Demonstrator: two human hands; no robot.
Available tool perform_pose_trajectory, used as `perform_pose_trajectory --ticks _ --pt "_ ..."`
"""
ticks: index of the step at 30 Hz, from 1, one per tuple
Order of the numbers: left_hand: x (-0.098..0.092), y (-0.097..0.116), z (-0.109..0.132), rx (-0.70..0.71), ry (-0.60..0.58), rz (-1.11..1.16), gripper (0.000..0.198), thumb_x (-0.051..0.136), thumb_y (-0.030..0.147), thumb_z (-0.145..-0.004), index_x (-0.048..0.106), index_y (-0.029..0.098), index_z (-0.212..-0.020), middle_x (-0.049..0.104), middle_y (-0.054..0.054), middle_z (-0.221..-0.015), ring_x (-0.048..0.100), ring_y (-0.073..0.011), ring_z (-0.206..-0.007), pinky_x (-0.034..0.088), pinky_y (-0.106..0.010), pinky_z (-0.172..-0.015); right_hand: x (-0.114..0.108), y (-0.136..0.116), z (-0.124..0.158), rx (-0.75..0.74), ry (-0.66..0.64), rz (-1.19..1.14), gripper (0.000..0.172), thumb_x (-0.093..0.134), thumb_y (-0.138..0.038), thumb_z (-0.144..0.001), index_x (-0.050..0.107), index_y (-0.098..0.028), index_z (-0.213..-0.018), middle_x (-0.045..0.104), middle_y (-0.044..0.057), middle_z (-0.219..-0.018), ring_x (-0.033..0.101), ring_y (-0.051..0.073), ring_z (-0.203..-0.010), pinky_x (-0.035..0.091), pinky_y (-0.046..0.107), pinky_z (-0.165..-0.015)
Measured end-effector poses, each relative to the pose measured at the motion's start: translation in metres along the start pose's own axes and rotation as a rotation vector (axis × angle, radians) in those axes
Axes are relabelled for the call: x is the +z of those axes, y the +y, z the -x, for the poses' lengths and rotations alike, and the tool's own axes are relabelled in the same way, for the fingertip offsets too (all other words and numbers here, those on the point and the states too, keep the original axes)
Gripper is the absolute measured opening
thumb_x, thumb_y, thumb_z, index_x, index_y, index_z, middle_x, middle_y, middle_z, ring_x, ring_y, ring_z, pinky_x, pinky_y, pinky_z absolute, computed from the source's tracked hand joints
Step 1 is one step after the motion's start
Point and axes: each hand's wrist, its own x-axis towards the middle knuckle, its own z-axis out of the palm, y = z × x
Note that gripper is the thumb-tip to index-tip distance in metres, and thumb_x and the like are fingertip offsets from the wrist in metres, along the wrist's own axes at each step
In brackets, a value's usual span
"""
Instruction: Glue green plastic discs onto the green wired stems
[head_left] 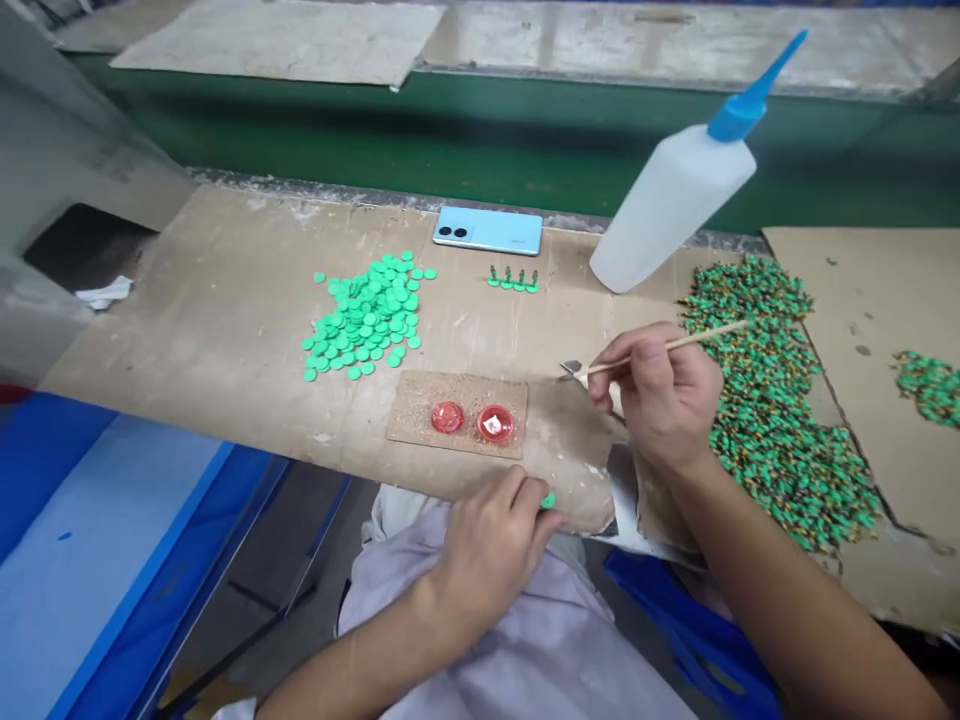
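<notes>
The left hand (487, 565) pinches a small green disc (548, 500) at the edge of the bench (225, 300), while the right hand (656, 395) grips a thin wooden-handled metal-tipped tool (667, 345) just beside a cork board (457, 415) bearing two red dishes (448, 417). Farther off lie loose green discs (364, 318), a green-and-gold heap (772, 410), a blue-nozzled squeeze bottle (675, 200) and a pale blue phone (487, 230).

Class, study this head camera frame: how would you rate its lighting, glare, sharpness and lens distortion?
In the head view, lighting is soft and even, with a faint shadow beneath the right hand; the white squeeze bottle shows no hard glare but looks stretched by wide-lens distortion; the frame is evenly focused, slightly soft, without strong motion blur.
</notes>
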Motion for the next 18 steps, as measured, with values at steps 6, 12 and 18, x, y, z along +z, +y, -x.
perform_pose_trajectory --ticks 6,12,18 --pt "-0.009 -0.002 0.002 0.024 -0.034 0.063 0.007 0.061 0.016 -0.099 0.066 0.021 -0.097 0.067 -0.002 -0.094 0.069 -0.0189 -0.075 0.057 -0.030 -0.062 0.013 -0.007 0.012 -0.083 -0.169 0.200 0.015 0.058 -0.024 -0.105 0.069 -0.021 -0.096 0.069 -0.001 -0.073 0.065 0.011 -0.057 0.053 0.022 -0.053" --pt "-0.006 -0.005 0.006 0.030 0.013 0.105 0.009 0.056 0.018 -0.102 0.064 0.019 -0.104 0.067 -0.004 -0.092 0.068 -0.0204 -0.077 0.059 -0.033 -0.064 0.037 -0.009 0.006 -0.237 -0.356 0.421 0.015 0.058 -0.012 -0.099 0.067 -0.019 -0.089 0.073 0.002 -0.073 0.069 0.013 -0.062 0.055 0.022 -0.057" --pt "-0.011 -0.004 0.007 0.032 -0.109 0.095 0.010 0.055 0.015 -0.102 0.063 0.018 -0.098 0.066 -0.005 -0.093 0.067 -0.0235 -0.080 0.061 -0.038 -0.066 0.042 -0.003 0.006 -0.239 -0.430 0.466 0.017 0.056 -0.012 -0.100 0.067 -0.019 -0.089 0.072 0.001 -0.072 0.068 0.012 -0.060 0.053 0.022 -0.055"
